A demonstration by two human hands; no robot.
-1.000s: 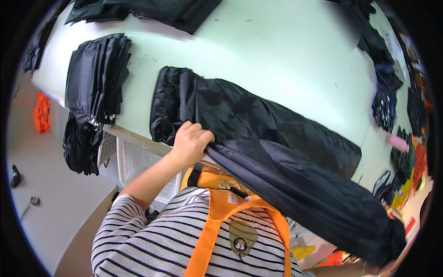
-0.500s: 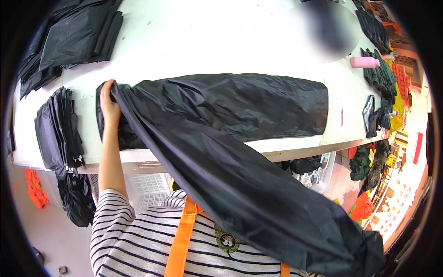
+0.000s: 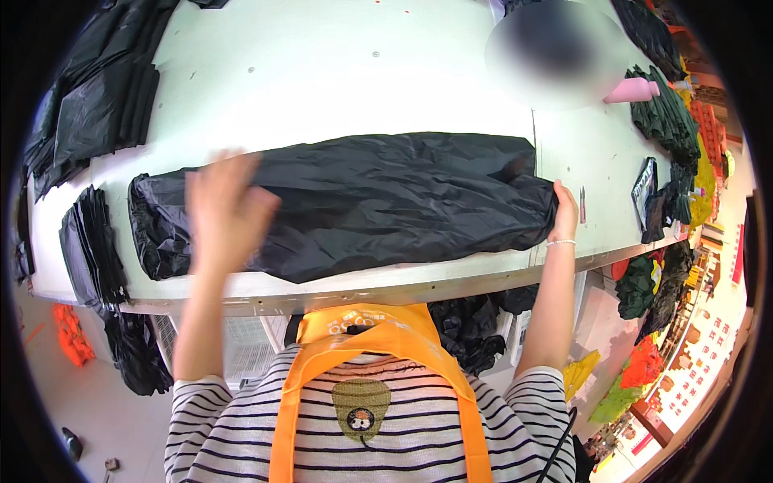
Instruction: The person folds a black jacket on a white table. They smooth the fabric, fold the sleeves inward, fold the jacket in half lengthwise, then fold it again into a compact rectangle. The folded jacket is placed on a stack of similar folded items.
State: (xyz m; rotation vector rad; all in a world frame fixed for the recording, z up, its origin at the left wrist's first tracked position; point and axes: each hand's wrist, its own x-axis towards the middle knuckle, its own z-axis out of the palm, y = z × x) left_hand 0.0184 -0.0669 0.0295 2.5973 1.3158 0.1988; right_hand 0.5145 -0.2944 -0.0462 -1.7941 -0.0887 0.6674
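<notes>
A long piece of thin, shiny black fabric point(image 3: 386, 205) lies lengthwise along the table's near side, creased and folded over itself. My left hand point(image 3: 225, 213) is over its left part, blurred by motion, with the thumb apart from the fingers and nothing seen in it. At the fabric's right end, my right hand point(image 3: 566, 213) has its fingers closed on the edge. A bracelet circles that wrist.
Folded black stacks point(image 3: 105, 113) fill the white table's far left, and another pile point(image 3: 95, 241) hangs over its near edge. A small slim tool point(image 3: 582, 205) lies right of the fabric. Beyond stand a pink bottle point(image 3: 632, 90) and dark green bundles point(image 3: 664, 121).
The fabric that hung slantwise across my front now lies on the table. My left hand has let go and moved right; my right hand has come into sight at the right end.
</notes>
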